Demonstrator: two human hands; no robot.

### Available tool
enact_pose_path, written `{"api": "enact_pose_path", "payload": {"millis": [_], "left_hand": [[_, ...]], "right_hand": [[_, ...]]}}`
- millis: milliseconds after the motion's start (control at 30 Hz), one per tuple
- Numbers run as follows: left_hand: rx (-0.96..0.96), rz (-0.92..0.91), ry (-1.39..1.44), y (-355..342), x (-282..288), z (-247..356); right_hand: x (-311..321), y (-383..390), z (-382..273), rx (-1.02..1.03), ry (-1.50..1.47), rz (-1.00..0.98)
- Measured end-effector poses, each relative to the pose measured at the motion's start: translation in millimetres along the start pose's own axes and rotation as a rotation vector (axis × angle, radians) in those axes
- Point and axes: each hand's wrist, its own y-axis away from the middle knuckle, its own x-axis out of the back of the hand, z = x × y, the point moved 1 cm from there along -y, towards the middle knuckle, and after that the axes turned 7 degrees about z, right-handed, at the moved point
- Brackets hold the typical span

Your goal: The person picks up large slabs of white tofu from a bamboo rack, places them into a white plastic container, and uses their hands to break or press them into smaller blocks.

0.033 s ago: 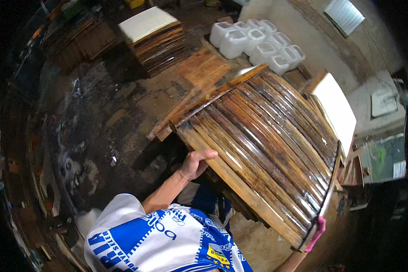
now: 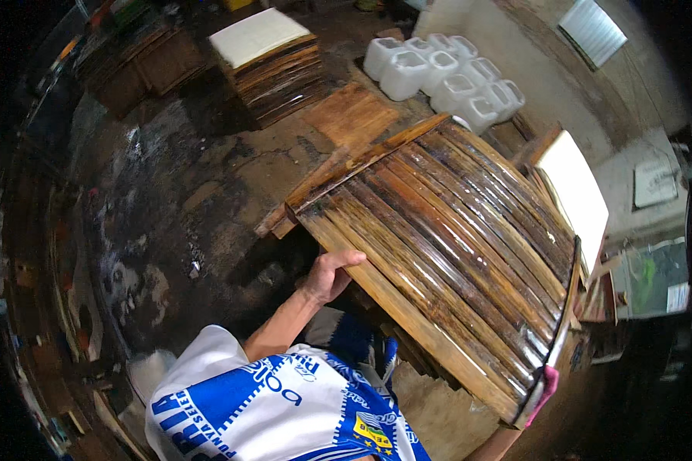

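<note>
Dark wet concrete floor (image 2: 177,200) fills frame left, while at centre-right the left hand (image 2: 329,275) curls its fingers over the near edge of a large brown slatted bamboo tray (image 2: 446,246), right hand (image 2: 544,388) in pink glove gripping its lower-right corner.

1. Slatted panel (image 2: 446,253), centre: glossy brown and amber stripes.
2. Jugs (image 2: 446,73), top: white.
3. Shirt (image 2: 277,407), bottom: white with blue pattern.
4. Cloth (image 2: 547,384), lower right: pink.

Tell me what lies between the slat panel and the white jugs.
Head view: nothing; the slat panel's far corner overlaps the nearest of the white jugs.
</note>
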Motion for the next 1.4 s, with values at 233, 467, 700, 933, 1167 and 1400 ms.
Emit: {"api": "enact_pose_path", "payload": {"millis": [233,467,700,933,1167,1400], "left_hand": [[-0.183,0.342,0.300,14.9,64.5,-13.0],[-0.309,0.576,0.692,-115.3,167.3,97.5],[-0.543,0.405,0.894,-128.7,267.1,138.4],[-0.400,0.574,0.950,-149.2,359.2,61.2],[0.138,1.259,0.178,-178.1,409.2,36.0],[0.289,1.182,0.056,-245.1,460.3,-14.1]], "right_hand": [[-230.7,4.5,-134.5,-0.421,-0.156,-0.563],[-587.6,-32.8,-128.4,0.405,0.132,-1.060],[-884.4,149.4,125.4,-0.612,-0.089,-0.925],[-915.8,202.0,433.2,-1.035,0.134,-0.689],[-833.5,296.9,379.2,-1.036,0.706,-0.822],[-766.5,81.8,199.1,0.312,0.628,-0.483]]}}
